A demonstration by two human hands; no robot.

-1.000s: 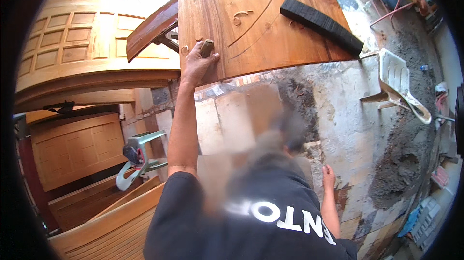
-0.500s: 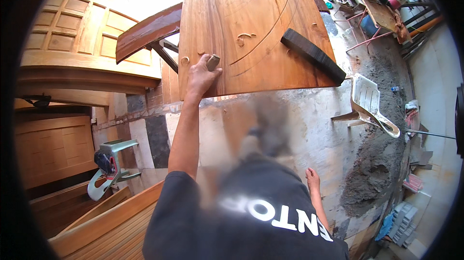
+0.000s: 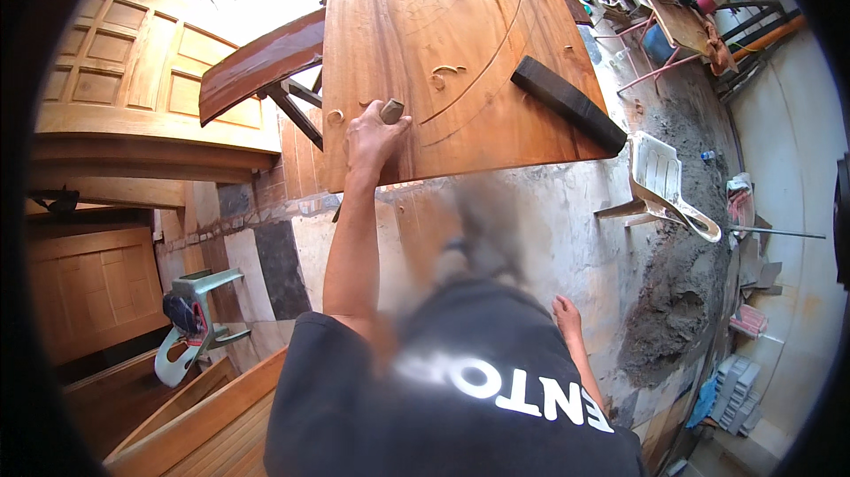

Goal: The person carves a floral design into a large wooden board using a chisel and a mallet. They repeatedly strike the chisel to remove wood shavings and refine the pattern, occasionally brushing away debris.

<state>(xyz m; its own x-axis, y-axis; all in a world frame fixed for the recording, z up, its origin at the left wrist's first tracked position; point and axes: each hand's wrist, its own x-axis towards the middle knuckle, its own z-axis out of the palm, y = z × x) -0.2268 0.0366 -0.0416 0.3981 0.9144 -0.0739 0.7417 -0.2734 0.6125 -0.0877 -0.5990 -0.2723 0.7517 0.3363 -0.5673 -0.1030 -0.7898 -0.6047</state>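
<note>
My left hand (image 3: 374, 142) is closed around a short wooden tool handle (image 3: 391, 110) at the near left of a thick wooden slab (image 3: 381, 43); the tool's other end is hidden under my fingers. My left wrist crosses the slab's near edge. A long curved groove (image 3: 478, 83) is cut into the slab, with drawn lines beside it. Curled wood shavings (image 3: 440, 80) lie on top. A dark, heavy bar-shaped block (image 3: 567, 107) rests slantwise at the slab's near right corner. Down by my right side hangs my right hand (image 3: 568, 312), its fingers curled in, with nothing visible in them.
A white plastic chair (image 3: 657, 178) stands right of the slab, near a grey sand pile (image 3: 673, 322). At left are panelled wooden doors (image 3: 133, 61), a brown curved board (image 3: 257, 61) and a pale green plastic chair (image 3: 199, 318). A wooden bench (image 3: 204, 415) sits low left.
The view has shifted slightly, moving the slab and surroundings a little leftward. My left hand stays closed on the handle near the same spot. My right hand still hangs at my side.
</note>
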